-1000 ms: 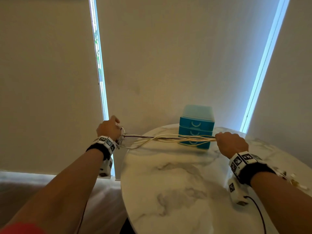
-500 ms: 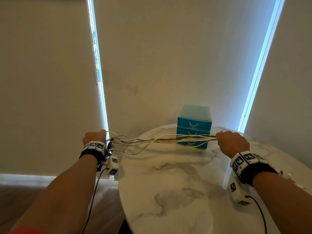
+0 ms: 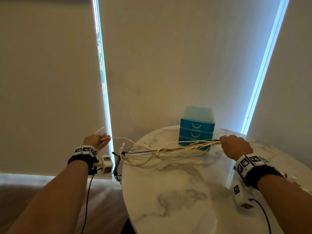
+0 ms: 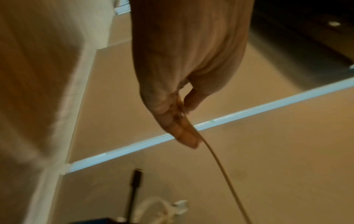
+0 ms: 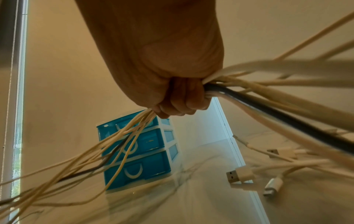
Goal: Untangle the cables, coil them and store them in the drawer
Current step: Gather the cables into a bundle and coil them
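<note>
A bundle of white cables with one dark cable (image 3: 170, 149) stretches above the round marble table (image 3: 177, 196). My right hand (image 3: 233, 146) grips the bundle in a fist at its right end (image 5: 180, 97). My left hand (image 3: 98, 140) is off the table's left edge and pinches a single white cable (image 4: 214, 160) between thumb and fingers, drawn out from the bundle. The bundle's loose left ends (image 3: 122, 153) hang at the table edge. A small blue three-drawer unit (image 3: 196, 128) stands behind the cables, with all its drawers closed (image 5: 136, 151).
White USB plug ends (image 5: 241, 174) of the cables lie on the table to the right of my right hand. Pale roller blinds (image 3: 168, 56) hang close behind the table. The floor (image 3: 101, 208) lies below on the left.
My left hand has let the bundle's left end drop and moved left and up, pulling one white cable out. The cables now sag. My right hand has stayed in place.
</note>
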